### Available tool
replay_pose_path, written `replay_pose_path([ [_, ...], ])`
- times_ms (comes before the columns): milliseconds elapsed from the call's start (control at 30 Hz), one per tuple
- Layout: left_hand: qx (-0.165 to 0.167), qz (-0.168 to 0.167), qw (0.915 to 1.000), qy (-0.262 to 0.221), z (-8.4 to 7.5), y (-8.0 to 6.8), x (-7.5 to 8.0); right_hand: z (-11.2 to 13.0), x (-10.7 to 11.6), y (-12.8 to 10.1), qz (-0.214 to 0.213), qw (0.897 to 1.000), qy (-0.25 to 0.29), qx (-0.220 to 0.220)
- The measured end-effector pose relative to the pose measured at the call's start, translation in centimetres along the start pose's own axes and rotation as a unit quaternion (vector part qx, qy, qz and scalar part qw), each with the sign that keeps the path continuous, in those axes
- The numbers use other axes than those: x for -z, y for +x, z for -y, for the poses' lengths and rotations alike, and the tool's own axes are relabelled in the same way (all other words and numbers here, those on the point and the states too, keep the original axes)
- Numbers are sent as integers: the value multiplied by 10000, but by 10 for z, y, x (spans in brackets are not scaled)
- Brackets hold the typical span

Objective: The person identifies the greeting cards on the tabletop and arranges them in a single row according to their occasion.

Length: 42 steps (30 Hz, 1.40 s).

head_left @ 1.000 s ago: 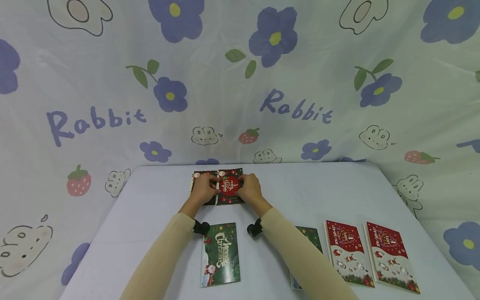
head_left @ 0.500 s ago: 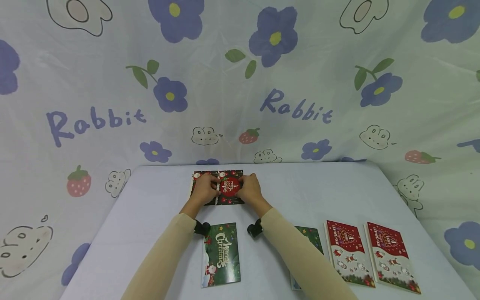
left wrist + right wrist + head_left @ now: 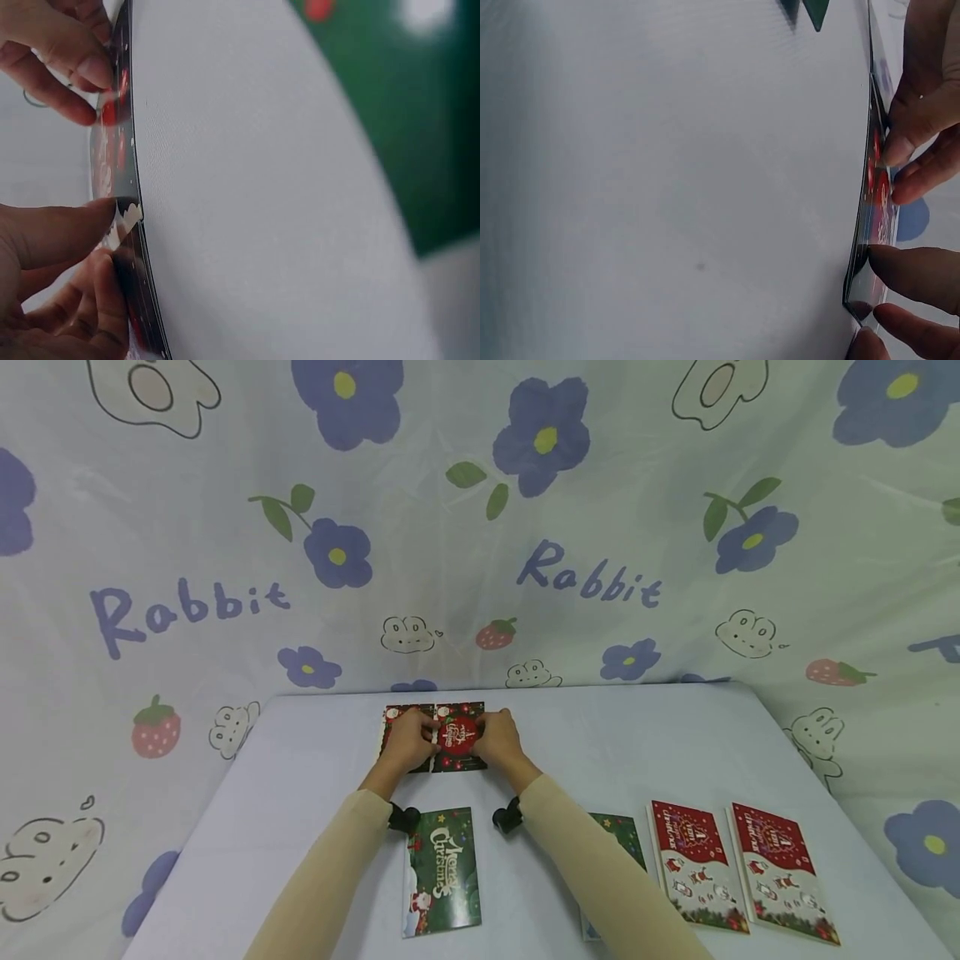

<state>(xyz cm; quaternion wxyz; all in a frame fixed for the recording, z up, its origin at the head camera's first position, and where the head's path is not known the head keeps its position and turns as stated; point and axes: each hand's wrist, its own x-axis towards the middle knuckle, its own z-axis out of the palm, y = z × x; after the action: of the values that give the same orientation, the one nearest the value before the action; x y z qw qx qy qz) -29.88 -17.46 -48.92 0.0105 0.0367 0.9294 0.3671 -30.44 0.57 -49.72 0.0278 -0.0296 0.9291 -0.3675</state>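
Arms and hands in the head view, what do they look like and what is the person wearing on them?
Both arms wear long, close-fitting beige sleeves that end at the wrists. A small black camera mount sits under each wrist. The left hand and right hand are bare, with no gloves. No watch or bracelet shows.

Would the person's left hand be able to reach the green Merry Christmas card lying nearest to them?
Probably yes: the green card lies flat beside the left forearm with nothing on it, but the left hand now holds the dark card together with the right hand.
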Motion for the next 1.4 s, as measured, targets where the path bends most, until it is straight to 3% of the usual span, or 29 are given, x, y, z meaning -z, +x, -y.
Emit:
replay_pose_path([
  [333,-86,111,9997,186,-1,-1,-2,2,3,-6,-26,10000,75,9],
  [667,-449,169,9981,374,-5,-3,-1,1,6,-11,42,9999,134,7],
  [900,-413,124,9990,113,-13,-6,6,7,12,-17,-183,9992,292,188],
  [1067,-359,165,9992,-40,-21,-15,17,15,21,-23,-242,9982,465,273],
  [1200,-535,295,9981,9,-23,-25,28,22,27,-34,-202,9966,667,445],
  [1400,-489,447,9976,200,-22,-47,40,30,36,-54,57,9952,691,692],
])
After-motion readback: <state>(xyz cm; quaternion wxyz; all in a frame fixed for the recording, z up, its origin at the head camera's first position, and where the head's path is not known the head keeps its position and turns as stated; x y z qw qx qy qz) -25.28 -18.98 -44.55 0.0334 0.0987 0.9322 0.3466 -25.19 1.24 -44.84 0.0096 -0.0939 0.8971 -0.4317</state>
